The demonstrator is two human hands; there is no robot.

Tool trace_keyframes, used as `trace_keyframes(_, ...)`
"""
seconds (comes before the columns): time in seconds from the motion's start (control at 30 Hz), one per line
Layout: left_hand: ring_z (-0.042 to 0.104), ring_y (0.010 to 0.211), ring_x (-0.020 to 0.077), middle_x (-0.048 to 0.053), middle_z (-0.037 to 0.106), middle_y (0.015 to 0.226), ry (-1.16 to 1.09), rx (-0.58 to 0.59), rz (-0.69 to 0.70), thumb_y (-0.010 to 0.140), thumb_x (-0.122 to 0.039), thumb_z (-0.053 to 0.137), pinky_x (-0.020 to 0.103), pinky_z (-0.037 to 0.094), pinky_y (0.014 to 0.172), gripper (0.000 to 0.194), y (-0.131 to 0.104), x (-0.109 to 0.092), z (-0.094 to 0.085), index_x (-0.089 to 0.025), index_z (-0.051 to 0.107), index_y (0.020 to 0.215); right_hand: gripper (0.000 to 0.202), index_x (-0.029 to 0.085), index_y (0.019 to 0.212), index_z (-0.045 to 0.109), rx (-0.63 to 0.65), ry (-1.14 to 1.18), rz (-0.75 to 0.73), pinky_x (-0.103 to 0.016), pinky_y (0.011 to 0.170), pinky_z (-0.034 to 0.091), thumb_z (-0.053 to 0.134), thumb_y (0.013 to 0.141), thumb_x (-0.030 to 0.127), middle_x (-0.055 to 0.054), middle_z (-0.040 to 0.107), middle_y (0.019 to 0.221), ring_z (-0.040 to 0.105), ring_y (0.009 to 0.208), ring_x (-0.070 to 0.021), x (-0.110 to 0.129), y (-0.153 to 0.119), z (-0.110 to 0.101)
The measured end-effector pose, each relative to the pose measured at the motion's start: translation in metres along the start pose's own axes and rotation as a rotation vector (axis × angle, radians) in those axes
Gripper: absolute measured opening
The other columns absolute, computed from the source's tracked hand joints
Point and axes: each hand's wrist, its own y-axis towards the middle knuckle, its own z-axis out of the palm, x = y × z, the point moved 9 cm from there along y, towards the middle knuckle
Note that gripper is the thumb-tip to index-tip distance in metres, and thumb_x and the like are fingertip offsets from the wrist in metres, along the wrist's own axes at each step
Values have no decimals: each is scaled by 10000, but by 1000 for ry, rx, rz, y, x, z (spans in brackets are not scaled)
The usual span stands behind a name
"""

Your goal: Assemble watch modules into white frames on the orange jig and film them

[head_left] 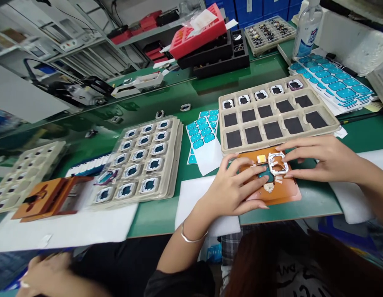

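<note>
An orange plate (pixel 284 196) lies at the table's front edge, under both hands. On it sits a white square frame (pixel 270 165) with pale strips inside. My right hand (pixel 321 159) has its thumb and fingertips spread along the frame's right side. My left hand (pixel 233 185) rests over the plate's left part, fingers apart, its fingertips on a teal piece (pixel 265 175) left of the frame. A yellow block (pixel 261 159) sits above the teal piece, and a small cream-coloured lump (pixel 268 187) lies below it.
A beige tray (pixel 224 149) with dark pads and several framed parts stands behind the plate. Teal sticker sheets (pixel 202 134) lie left of it. Stacked trays (pixel 177 165) and an orange fixture (pixel 44 194) are further left. Another person's blurred hand (pixel 52 272) shows at bottom left.
</note>
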Motion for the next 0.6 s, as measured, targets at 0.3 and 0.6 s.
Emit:
trace_keyframes(0.3, 569, 1054, 217, 46, 703, 1106, -334, -237, -379, 873, -322, 727, 399, 462, 922, 299, -3, 24, -15, -259, 644, 1153, 138, 278, 1010, 748, -91, 2, -58, -346, 694, 630, 702, 882, 302, -51, 735, 1187, 747, 881, -219, 18, -1, 12)
trace_keyframes(0.6, 472, 1225, 274, 102, 568, 1291, -363, -156, -486, 792, -477, 781, 485, 411, 1053, 555, -8, 34, -1, -262, 602, 1271, 104, 238, 940, 758, -164, 3, -99, -399, 628, 534, 744, 847, 284, -81, 761, 1116, 549, 728, -202, 28, 8, 15)
